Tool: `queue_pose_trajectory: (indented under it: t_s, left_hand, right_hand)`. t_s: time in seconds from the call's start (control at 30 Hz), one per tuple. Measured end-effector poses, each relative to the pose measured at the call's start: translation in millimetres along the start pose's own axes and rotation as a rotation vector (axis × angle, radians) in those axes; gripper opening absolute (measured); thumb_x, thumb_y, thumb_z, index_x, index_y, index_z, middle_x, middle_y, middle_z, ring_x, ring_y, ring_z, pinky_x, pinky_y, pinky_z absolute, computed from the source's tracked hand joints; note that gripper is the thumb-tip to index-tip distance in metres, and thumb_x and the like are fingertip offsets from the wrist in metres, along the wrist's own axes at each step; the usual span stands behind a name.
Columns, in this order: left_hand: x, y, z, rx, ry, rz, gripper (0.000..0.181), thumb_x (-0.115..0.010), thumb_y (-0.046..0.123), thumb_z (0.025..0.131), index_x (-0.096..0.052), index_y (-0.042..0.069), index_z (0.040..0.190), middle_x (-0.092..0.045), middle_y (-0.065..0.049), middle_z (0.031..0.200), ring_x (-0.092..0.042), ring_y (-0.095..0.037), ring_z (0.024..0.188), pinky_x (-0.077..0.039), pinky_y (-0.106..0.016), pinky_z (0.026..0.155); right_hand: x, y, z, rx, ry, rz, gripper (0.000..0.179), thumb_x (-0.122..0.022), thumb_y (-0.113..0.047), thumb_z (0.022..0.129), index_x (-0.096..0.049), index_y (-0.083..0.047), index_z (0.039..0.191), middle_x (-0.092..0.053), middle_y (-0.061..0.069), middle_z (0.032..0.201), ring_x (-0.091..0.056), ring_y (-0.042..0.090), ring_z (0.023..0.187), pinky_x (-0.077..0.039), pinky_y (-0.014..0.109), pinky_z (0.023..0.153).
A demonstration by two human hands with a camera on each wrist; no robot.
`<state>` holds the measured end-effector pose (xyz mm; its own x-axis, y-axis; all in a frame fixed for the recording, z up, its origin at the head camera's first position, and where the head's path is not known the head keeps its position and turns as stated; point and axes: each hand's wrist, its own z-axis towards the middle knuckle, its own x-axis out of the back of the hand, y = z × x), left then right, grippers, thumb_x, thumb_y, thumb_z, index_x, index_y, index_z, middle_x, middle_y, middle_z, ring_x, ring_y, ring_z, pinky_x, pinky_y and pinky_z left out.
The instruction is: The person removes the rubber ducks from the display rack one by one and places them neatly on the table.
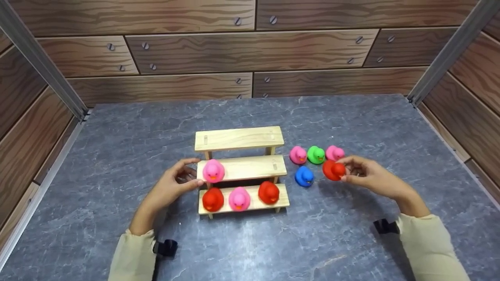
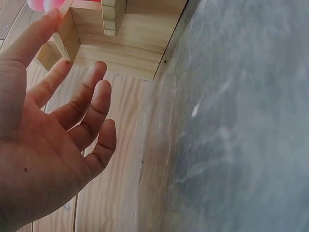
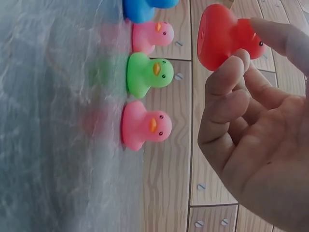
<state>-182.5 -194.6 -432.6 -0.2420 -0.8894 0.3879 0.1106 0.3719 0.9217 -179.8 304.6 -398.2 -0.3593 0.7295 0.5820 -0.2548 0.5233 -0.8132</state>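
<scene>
A three-step wooden display stand (image 1: 239,138) rests on the grey table. My left hand (image 1: 174,177) holds the left end of its middle step, thumb at the front edge and forefinger at the back; the other fingers stay loose (image 2: 63,130). A pink rubber duck (image 1: 213,171) sits on that step. Along the bottom step are a red duck (image 1: 213,200), a pink duck (image 1: 239,199) and another red duck (image 1: 269,192). To the right of the stand, my right hand (image 1: 369,175) pinches a red rubber duck (image 3: 217,36) between thumb and fingers, above the table.
Right of the stand, a pink duck (image 1: 298,155), a green duck (image 1: 316,155) and another pink duck (image 1: 334,152) stand in a row. A blue duck (image 1: 304,176) is in front of them. Wood-patterned walls (image 1: 250,50) border the table (image 1: 250,249).
</scene>
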Motion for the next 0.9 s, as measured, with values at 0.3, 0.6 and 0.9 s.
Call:
queue_pose_trajectory:
  t_s: [0.3, 0.6, 0.9]
  left_hand:
    - [-1.1, -0.6, 0.4, -0.011, 0.003, 0.008, 0.053, -0.073, 0.016, 0.085, -0.052, 0.008, 0.133, -0.065, -0.016, 0.103, -0.055, -0.016, 0.085, -0.044, -0.027, 0.077]
    - [-0.3, 0.4, 0.1, -0.012, 0.007, -0.002, 0.053, -0.073, 0.015, 0.085, -0.052, 0.008, 0.133, -0.064, -0.016, 0.101, -0.055, -0.017, 0.084, -0.045, -0.026, 0.075]
    - [-0.7, 0.0, -0.8, -0.001, 0.009, -0.008, 0.054, -0.074, 0.016, 0.085, -0.052, 0.008, 0.134, -0.064, -0.016, 0.102, -0.055, -0.017, 0.084, -0.045, -0.026, 0.076]
  right_hand:
    - [-1.8, 6.2, 0.8, -0.012, -0.039, -0.011, 0.033, -0.065, -0.009, 0.09, -0.057, 0.002, 0.12, -0.059, 0.005, 0.094, -0.056, 0.007, 0.081, -0.047, 0.021, 0.069]
    - [-6.3, 8.6, 7.5, -0.04, -0.058, -0.026, 0.035, -0.066, -0.01, 0.091, -0.055, 0.004, 0.12, -0.058, 0.004, 0.094, -0.053, 0.004, 0.083, -0.045, 0.02, 0.071]
    - [-11.3, 16.3, 13.4, -0.079, -0.088, -0.044, 0.035, -0.065, -0.012, 0.091, -0.055, 0.005, 0.12, -0.057, 0.008, 0.094, -0.053, 0.005, 0.081, -0.046, 0.021, 0.069]
